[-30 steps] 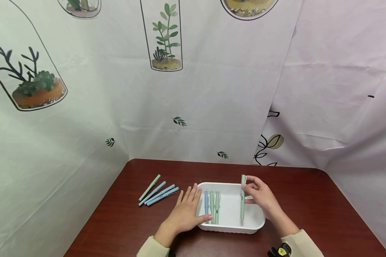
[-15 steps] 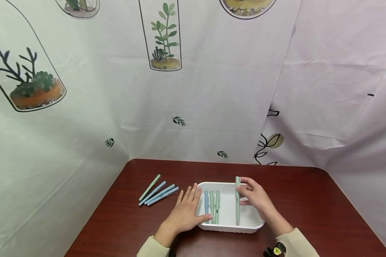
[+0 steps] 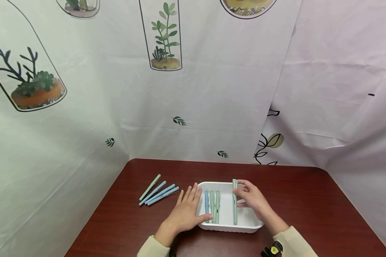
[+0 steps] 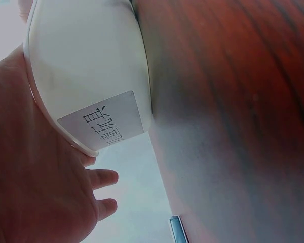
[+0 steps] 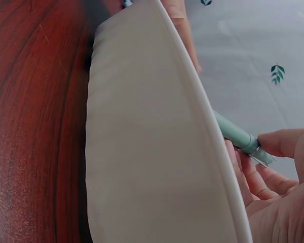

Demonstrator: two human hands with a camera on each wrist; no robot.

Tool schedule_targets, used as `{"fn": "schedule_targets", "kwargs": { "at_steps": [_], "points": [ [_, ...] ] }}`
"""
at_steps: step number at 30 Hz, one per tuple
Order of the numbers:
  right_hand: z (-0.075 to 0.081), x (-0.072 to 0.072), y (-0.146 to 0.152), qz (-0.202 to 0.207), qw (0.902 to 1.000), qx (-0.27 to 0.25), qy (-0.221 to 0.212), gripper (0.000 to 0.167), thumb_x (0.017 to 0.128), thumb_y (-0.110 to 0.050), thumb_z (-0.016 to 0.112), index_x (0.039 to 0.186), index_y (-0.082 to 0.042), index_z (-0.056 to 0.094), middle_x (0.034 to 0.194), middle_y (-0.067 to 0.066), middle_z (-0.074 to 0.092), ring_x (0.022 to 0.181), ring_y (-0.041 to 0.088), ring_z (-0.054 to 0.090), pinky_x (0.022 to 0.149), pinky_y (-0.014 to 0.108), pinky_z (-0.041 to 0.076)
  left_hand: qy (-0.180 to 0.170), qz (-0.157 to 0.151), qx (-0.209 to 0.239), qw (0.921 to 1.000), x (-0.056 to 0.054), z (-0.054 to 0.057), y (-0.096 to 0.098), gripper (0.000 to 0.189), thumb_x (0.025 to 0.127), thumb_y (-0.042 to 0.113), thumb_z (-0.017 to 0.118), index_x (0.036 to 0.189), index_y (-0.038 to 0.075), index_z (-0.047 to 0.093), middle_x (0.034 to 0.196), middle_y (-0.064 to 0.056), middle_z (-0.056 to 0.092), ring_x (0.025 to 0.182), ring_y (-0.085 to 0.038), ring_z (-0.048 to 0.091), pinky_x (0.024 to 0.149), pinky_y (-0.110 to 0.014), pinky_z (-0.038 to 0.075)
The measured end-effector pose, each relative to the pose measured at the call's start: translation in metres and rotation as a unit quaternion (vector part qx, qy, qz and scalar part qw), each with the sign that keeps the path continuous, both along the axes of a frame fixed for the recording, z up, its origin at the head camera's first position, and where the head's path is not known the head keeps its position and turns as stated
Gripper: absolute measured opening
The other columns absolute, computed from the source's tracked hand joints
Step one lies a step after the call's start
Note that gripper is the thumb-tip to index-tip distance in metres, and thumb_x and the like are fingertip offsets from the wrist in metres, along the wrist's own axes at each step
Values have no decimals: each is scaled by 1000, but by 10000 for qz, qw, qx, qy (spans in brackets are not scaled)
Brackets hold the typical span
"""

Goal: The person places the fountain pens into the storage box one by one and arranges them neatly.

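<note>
A white plastic tray [image 3: 226,228] stands on the table. My left hand [image 3: 187,210] rests over its left rim, fingers spread and straight. In the left wrist view that hand [image 4: 40,152] lies along the rim, beside a printed label [image 4: 104,121] on the tray's wall. My right hand [image 3: 252,198] pinches a green pen [image 3: 234,203] near its capped end, over the tray's right half. The right wrist view shows thumb and fingers on the pen [image 5: 238,135]; the tray wall hides its lower part. Inside the tray at left lie a blue pen [image 3: 207,205] and two green pens [image 3: 217,210], side by side.
Left of the tray, several pens lie loose on the dark red table [image 3: 115,221]: a green pen [image 3: 149,187] and blue pens [image 3: 162,196]. A white cloth [image 3: 196,96] with plant prints hangs behind the table.
My right hand has moved left and slightly down with the green pen, bringing it nearer the pens in the tray. The left hand has stayed on the rim.
</note>
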State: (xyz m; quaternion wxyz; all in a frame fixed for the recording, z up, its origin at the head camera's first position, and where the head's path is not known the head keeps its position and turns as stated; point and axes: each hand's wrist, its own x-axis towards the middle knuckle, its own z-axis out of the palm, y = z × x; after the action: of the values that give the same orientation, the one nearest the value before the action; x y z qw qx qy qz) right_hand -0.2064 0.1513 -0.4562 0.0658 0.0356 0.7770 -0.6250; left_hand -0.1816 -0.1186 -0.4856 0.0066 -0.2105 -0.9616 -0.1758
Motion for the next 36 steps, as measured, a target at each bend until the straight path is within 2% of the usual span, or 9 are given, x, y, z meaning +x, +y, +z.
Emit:
{"fn": "schedule_targets", "kwargs": {
  "at_steps": [10,16,23,36],
  "points": [
    [-5,-3,-10,-44,10000,62,5,40,96,-8,66,134,-1,57,98,13,69,80,22,70,66,42,62,-62,24,24,10000,0,1,1,103,88,74,58,160,7,27,169,-14,14,154,-38,17,121,-61,13],
    [-7,-5,-15,132,9999,84,0,41,96,-8,65,135,3,54,96,14,68,79,22,69,65,42,62,-42,24,4,10000,-1,0,1,104,88,74,58,160,7,28,169,-15,15,154,-39,18,121,-61,14],
    [-12,-7,-20,228,9995,-1,-214,44,96,-5,62,137,4,51,95,14,66,77,21,68,65,42,62,-86,17,34,10000,1,3,1,102,88,72,59,160,6,28,169,-15,15,154,-39,18,121,-62,14],
    [-17,-5,-30,320,9991,-63,-268,38,94,-1,61,131,5,54,90,16,65,72,23,67,61,42,61,6,19,-3,10000,1,1,2,102,88,72,59,160,6,29,169,-15,15,154,-39,19,121,-61,14]
  ]
}}
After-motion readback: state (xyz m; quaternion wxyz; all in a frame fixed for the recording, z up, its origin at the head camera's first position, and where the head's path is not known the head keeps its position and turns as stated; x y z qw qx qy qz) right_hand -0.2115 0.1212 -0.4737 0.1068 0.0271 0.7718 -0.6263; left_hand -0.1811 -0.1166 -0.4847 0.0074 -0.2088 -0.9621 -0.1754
